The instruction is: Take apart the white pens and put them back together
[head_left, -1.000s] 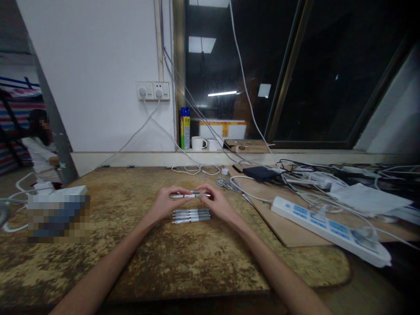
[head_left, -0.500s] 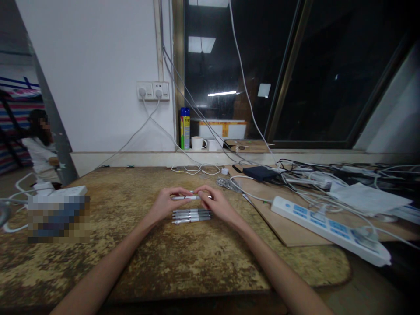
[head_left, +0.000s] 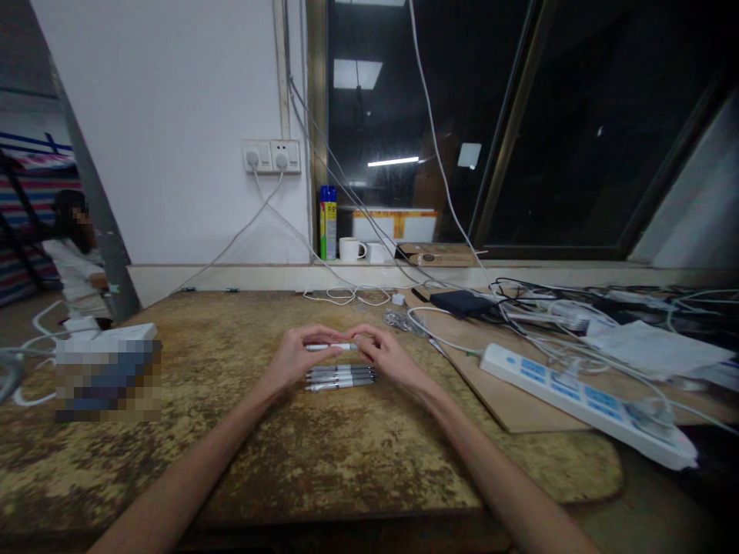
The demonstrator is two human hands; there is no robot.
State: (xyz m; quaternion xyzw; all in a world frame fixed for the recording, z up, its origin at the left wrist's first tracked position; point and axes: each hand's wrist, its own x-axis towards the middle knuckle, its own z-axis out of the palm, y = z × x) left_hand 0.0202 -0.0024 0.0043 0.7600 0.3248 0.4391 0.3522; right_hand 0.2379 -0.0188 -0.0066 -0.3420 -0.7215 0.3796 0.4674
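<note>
Both my hands meet over the middle of a worn, mottled table (head_left: 323, 462). My left hand (head_left: 294, 357) and my right hand (head_left: 386, 355) each pinch one end of a white pen (head_left: 332, 347) held level just above the tabletop. Right below it, three similar white and grey pens (head_left: 340, 377) lie side by side in a neat row on the table, between my wrists.
A white power strip (head_left: 583, 402) lies on a board at right among tangled cables and papers. A dark box (head_left: 462, 302) sits behind it. On the sill stand a spray can (head_left: 328, 223) and a mug (head_left: 349, 249). A person sits at far left.
My hands have drawn closer together along the held pen, so less of it shows. The row of pens on the table has not moved.
</note>
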